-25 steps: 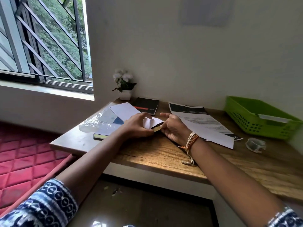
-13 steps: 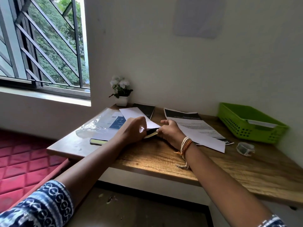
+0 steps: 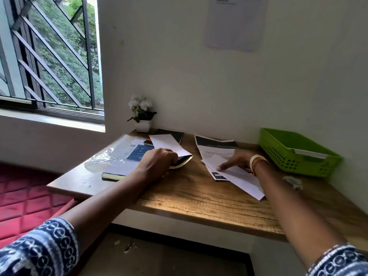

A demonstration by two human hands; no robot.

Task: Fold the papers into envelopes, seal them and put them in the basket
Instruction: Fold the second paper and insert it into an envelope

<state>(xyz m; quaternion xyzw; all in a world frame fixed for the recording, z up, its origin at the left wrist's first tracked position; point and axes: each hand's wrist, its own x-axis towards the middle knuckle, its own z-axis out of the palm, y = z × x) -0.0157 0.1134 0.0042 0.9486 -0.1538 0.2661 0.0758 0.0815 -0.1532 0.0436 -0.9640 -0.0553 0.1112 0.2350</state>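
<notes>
Starting at the left, we see a plastic sleeve [image 3: 111, 156] with a printed sheet lying flat near the left edge of the surface [image 3: 199, 196], likely parked there out of the working zone. Our left hand [image 3: 157, 163] is curled over a dark, yellow-edged notebook [image 3: 182, 163] with a folded white paper [image 3: 169, 145] on it; we cannot tell whether the fingers actually pinch the paper or only press it down. We judge the hand is keeping that piece steady while the other hand fetches the next sheet. The middle of the surface is bare wood, giving open room for folding. Further right, our right hand [image 3: 237, 161] lies flat, fingers spread narrow, on the stack of papers [image 3: 237, 174], whose lowest corner comes close to the front edge. A tape roll [image 3: 293, 182] lies beyond. The green basket [image 3: 278, 154] sits at the far right against the wall, already holding one white piece, with a clear path to it.
</notes>
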